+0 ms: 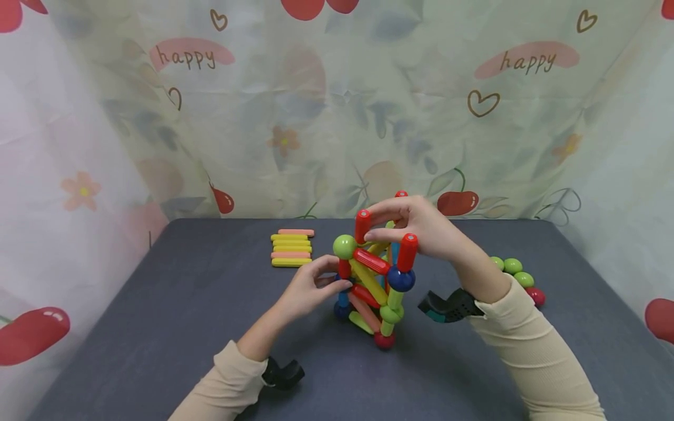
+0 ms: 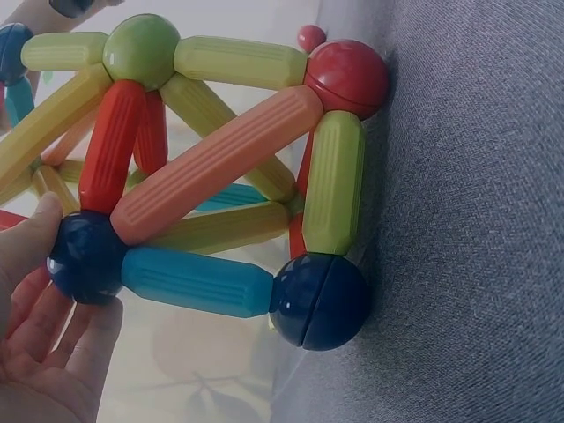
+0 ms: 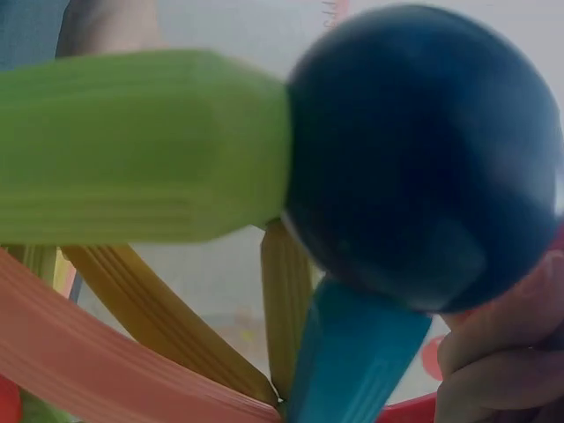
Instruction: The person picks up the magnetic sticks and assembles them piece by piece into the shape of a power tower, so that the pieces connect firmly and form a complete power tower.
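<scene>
A tower of coloured rods and balls (image 1: pixel 371 266) stands on the table, built in levels with slanted yellow and pink rods (image 2: pixel 220 163). My left hand (image 1: pixel 305 289) holds its left side; in the left wrist view the thumb and fingers grip a dark blue ball (image 2: pixel 86 257) at mid-height. Over the top reaches my right hand (image 1: pixel 423 228), pinching an upright red rod (image 1: pixel 363 227) that sits on a green ball (image 1: pixel 344 247). Another upright red rod (image 1: pixel 408 252) stands on a blue ball (image 1: pixel 401 278) at the near right corner. Fingers of the right hand partly show behind the big blue ball (image 3: pixel 423 159).
Yellow and pink rods (image 1: pixel 292 249) lie in a stacked row at the back left. Green balls (image 1: pixel 513 266) and a red ball (image 1: pixel 536 296) rest to the right, partly behind the right forearm. A patterned curtain (image 1: pixel 326 117) hangs behind the dark grey table (image 1: pixel 184 327).
</scene>
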`<state>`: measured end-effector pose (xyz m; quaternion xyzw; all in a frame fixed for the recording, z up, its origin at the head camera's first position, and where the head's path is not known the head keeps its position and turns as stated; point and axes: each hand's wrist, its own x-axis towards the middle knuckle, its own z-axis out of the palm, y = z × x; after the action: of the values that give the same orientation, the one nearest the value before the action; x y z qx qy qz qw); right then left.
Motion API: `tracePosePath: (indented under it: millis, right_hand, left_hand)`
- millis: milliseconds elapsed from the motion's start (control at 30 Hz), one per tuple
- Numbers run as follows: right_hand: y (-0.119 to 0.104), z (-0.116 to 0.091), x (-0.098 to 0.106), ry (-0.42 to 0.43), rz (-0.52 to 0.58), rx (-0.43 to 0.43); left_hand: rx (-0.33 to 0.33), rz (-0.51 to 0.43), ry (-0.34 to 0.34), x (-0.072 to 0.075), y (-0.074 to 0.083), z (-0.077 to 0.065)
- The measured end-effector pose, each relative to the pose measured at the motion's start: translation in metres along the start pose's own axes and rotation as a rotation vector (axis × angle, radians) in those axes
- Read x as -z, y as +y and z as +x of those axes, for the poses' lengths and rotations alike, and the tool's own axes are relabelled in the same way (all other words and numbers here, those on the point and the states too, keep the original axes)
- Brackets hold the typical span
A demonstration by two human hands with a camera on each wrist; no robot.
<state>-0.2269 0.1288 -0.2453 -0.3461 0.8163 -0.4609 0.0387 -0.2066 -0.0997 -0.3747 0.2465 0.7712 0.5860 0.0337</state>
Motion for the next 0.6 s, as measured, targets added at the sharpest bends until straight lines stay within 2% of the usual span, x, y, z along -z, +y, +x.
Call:
tracePosePath:
  millis: [133,300,600]
  right_hand:
    - [-0.001,0.004,-0.002,-0.026,-0.001,-0.027]
    - [-0.002,0.009,-0.005,-0.046,0.017,-0.008]
    - [0.000,0.013,-0.009,-0.024,0.046,-0.008]
  left_hand:
    - [-0.002,-0.006,-0.001,0.000,0.000,0.000]
    - [0.010,-0.006,0.003,-0.001,0.001,0.000]
    - [0.004,-0.004,0.004,-0.001,0.001,0.001]
